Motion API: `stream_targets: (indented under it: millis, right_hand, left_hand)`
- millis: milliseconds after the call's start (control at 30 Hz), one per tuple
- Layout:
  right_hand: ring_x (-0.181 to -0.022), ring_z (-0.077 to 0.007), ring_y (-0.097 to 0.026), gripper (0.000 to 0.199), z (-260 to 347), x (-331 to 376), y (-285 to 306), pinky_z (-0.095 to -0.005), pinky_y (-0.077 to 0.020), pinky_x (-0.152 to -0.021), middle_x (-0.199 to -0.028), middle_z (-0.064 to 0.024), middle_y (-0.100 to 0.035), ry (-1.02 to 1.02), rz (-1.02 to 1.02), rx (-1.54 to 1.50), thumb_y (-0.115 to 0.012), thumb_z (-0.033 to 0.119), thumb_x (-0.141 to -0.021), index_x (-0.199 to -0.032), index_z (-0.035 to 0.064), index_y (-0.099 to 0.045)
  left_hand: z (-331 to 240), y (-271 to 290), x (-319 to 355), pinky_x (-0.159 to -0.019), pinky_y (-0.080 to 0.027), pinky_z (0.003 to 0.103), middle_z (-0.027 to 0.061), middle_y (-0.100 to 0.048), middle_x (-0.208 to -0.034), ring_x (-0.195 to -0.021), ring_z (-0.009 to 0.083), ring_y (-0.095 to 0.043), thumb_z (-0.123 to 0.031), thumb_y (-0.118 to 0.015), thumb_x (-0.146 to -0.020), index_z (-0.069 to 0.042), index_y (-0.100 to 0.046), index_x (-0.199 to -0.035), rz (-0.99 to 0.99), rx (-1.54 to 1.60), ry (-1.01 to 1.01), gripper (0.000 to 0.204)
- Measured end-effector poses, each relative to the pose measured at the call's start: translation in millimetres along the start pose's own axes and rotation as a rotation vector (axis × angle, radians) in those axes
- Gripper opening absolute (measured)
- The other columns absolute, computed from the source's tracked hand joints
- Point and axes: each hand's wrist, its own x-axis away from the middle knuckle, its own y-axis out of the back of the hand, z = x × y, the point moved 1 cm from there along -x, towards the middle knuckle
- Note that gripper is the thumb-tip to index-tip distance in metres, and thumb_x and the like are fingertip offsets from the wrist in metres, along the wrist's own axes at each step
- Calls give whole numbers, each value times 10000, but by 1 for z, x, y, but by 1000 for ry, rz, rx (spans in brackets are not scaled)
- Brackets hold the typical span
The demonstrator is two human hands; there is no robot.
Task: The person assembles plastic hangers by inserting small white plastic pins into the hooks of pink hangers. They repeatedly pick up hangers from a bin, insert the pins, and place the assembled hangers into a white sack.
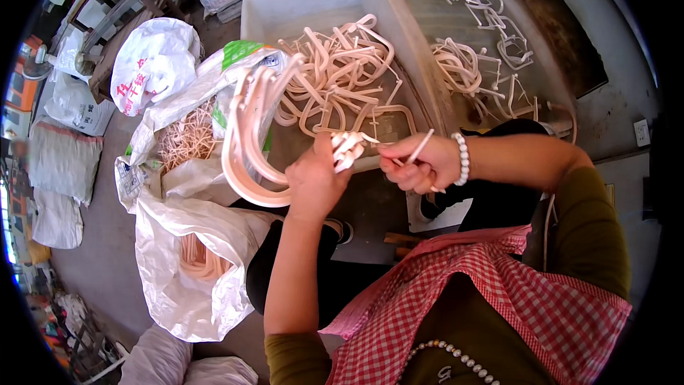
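My left hand [312, 180] is closed around a bundle of pale pink, curved rubber-like tubes [246, 160]. The tubes bend in a hook shape to the left, and their whitish ends [348, 148] stick out on the right side of my fist. Beside those ends, my right hand [422, 164] is closed with a thin pale stick [423, 144] poking up between its fingers. A narrow pale strip seems to run from the tube ends to my right fingertips. What else my right fingers hold is hidden.
Ahead, a white tub [310, 1] holds a tangled pile of pink tubes [342, 64]; more tubes [488, 18] lie in a second tub on the right. At my left stand a sack of thin pink scraps [187, 139] and a white sack [160, 242] with tubes inside.
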Motion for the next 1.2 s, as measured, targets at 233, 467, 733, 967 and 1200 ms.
stream_targets:
  millis: [233, 467, 733, 967, 1200]
  right_hand:
    - [-636, -114, -530, 350, 22, -7, -20, -207, -417, -508, -902, -49, -568, 591, -362, 306, -453, 104, -919, -1263, 39, -447]
    - [-770, -54, -475, 332, 19, 0, -3, -201, -418, -730, -942, 11, -547, 760, -567, 1209, -509, 110, -943, -1271, 62, -508]
    - [-829, -234, -551, 209, 113, 17, -116, -325, -433, -742, -917, -128, -575, 1995, -618, 892, -469, 99, -914, -1073, -20, -535]
    - [-1086, -285, -557, 618, 178, -154, -111, -381, -461, -898, -1237, -241, -512, 1545, -526, 1282, -651, 308, -843, -1303, -40, -429]
    - [-1195, -375, -478, 629, 147, -184, 186, -387, -392, -1005, -1267, -259, -502, 382, -1224, 1390, -644, 214, -764, -1326, 38, -425]
  left_hand:
    - [9, -7, -4, -690, -493, 321, 107, -642, -840, -754, 205, -625, -159, -728, -723, 6, -559, -1041, -55, 766, 275, 397]
    - [19, 7, -12, -689, -480, 276, 62, -607, -914, -783, 140, -581, -71, -701, -759, 16, -540, -1048, -75, 869, 395, 342]
    - [24, 29, -6, -698, -485, 289, 82, -605, -929, -801, 160, -594, -47, -687, -762, 12, -491, -1122, -134, 1107, 562, 413]
    - [27, 30, -5, -687, -501, 313, 93, -600, -896, -783, 186, -613, -68, -673, -769, -11, -497, -1110, -183, 1216, 668, 387]
    - [35, 32, -7, -716, -495, 302, 89, -603, -954, -823, 168, -606, -33, -674, -776, 1, -513, -1129, -172, 1249, 771, 389]
